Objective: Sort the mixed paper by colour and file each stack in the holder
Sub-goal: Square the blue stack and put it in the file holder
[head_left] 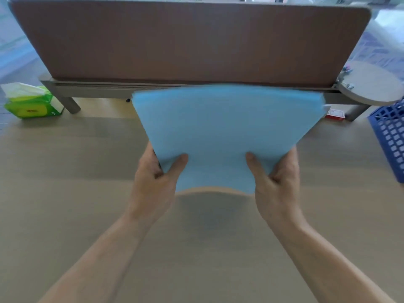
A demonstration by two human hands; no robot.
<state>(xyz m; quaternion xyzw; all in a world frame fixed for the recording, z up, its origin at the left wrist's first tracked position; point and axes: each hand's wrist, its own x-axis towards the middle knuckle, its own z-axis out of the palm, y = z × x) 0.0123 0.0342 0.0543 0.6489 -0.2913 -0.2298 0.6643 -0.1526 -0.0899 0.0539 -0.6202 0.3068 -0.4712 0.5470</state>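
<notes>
Both hands were clamped on one stack of blue paper; the left hand pinched its near left corner, thumb on top and fingers hidden beneath, and the right hand did the same at the near right corner; holding at both corners probably kept the sheets squared and stopped them fanning. The stack was lifted clear of the desk, its shadow lying below the near edge, and its far edge was blurred, reaching toward the brown divider panel. At the right edge stood a blue lattice basket, likely the holder; its contents could not be made out. Far left sat a green tissue pack, a white tissue standing out of its top.
</notes>
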